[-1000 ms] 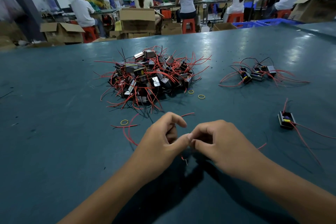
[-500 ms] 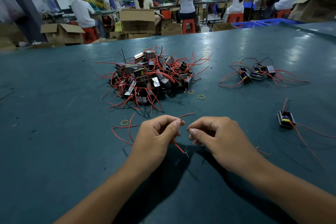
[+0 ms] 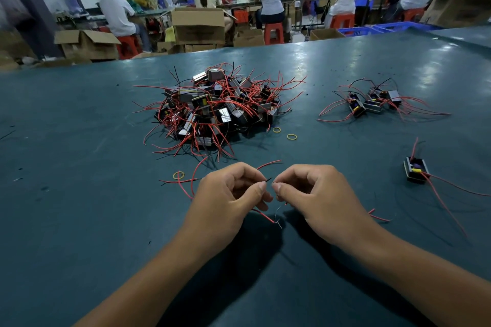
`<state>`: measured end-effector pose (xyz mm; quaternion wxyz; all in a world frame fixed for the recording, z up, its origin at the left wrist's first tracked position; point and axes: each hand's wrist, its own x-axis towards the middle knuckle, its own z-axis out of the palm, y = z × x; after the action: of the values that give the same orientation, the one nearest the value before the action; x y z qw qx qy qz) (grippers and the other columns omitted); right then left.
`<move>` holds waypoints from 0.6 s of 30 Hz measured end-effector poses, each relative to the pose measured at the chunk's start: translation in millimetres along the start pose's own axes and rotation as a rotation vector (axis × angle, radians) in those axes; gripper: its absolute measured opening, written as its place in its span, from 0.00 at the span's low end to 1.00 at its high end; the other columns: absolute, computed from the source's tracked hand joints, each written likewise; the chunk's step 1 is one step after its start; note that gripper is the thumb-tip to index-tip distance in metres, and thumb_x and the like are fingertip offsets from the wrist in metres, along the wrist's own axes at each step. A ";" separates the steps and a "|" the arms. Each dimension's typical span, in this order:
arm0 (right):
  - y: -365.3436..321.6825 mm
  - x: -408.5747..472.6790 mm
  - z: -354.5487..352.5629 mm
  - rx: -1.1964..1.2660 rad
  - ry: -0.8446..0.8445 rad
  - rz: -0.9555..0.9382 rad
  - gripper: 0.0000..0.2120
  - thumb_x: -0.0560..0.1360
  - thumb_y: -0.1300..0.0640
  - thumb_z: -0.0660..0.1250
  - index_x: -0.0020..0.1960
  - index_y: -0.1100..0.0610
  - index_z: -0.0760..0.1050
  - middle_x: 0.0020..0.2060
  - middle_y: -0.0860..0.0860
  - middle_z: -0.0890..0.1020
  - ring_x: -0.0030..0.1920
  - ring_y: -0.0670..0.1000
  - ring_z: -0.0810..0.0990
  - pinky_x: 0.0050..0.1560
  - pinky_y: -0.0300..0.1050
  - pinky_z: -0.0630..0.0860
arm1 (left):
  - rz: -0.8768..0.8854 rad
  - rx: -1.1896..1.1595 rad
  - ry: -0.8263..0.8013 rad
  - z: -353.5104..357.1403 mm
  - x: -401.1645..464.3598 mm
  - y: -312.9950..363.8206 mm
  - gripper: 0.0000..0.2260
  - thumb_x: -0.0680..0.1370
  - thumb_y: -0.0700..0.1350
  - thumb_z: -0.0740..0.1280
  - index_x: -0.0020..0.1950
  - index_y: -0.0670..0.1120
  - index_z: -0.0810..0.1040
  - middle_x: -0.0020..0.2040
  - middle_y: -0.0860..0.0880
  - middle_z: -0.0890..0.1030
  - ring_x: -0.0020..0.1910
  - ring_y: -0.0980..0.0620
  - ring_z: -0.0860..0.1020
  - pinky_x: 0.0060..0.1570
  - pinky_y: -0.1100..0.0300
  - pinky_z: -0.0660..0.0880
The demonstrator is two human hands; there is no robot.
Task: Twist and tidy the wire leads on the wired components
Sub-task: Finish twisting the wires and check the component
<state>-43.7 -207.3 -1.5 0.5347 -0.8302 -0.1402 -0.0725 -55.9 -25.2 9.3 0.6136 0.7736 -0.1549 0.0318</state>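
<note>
**Supervisor:** What are you holding at this moment?

**Me:** Both my hands are curled on wire. My left hand (image 3: pixel 228 199) pinches a red lead (image 3: pixel 261 214) between thumb and forefinger; my right hand (image 3: pixel 316 194) pinches a thin dark wire end (image 3: pixel 269 180) in the gap between my two thumbs. Bare strands (image 3: pixel 277 216) hang just below, over the green table (image 3: pixel 79 220).

**Supervisor:** How do you do this twist well?

**Me:** I judge I should grip close to the stripped tip, keep one hand steady and roll with the other, all one way, so the strands wind tight and don't fray. A light pull keeps the lead straight.

**Supervisor:** Where's the component itself?

**Me:** I cannot see its body; I think it sits hidden under my palms, since red leads run out to both sides from beneath them.

**Supervisor:** And the rest of the stock?

**Me:** The big pile of wired components (image 3: pixel 218 109) lies ahead, beyond my left hand. A small group (image 3: pixel 372 102) sits far right, and a single component (image 3: pixel 415 169) lies right of my right hand, well apart. Yellow rubber bands (image 3: pixel 291 137) lie near the pile.
</note>
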 end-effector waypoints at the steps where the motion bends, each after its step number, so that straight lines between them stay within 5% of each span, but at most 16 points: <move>1: -0.2 -0.1 0.7 0.010 0.003 -0.001 0.04 0.71 0.50 0.70 0.40 0.48 0.82 0.32 0.47 0.83 0.34 0.49 0.81 0.38 0.48 0.77 | -0.002 0.011 -0.003 0.6 -0.3 0.4 0.02 0.79 0.34 0.68 0.47 0.39 0.79 0.37 0.45 0.85 0.35 0.49 0.84 0.37 0.66 0.76; 10: -1.2 -0.7 4.2 0.063 0.000 -0.038 0.05 0.71 0.50 0.68 0.40 0.49 0.82 0.31 0.49 0.81 0.33 0.52 0.77 0.36 0.50 0.75 | -0.028 0.032 0.044 3.6 -0.5 -1.1 0.04 0.78 0.34 0.68 0.45 0.41 0.79 0.36 0.45 0.85 0.32 0.48 0.83 0.36 0.59 0.78; 18: -4.8 -1.4 5.4 0.057 0.029 -0.065 0.06 0.75 0.56 0.70 0.40 0.50 0.81 0.30 0.49 0.80 0.30 0.42 0.72 0.33 0.41 0.70 | -0.023 0.053 0.056 4.8 -1.0 -2.0 0.05 0.78 0.35 0.68 0.44 0.43 0.79 0.36 0.46 0.85 0.34 0.45 0.83 0.41 0.49 0.81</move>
<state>-46.7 -200.8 0.0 0.5575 -0.8084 -0.1614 -0.0980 -57.0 -29.2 5.9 0.5973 0.7902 -0.1278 0.0503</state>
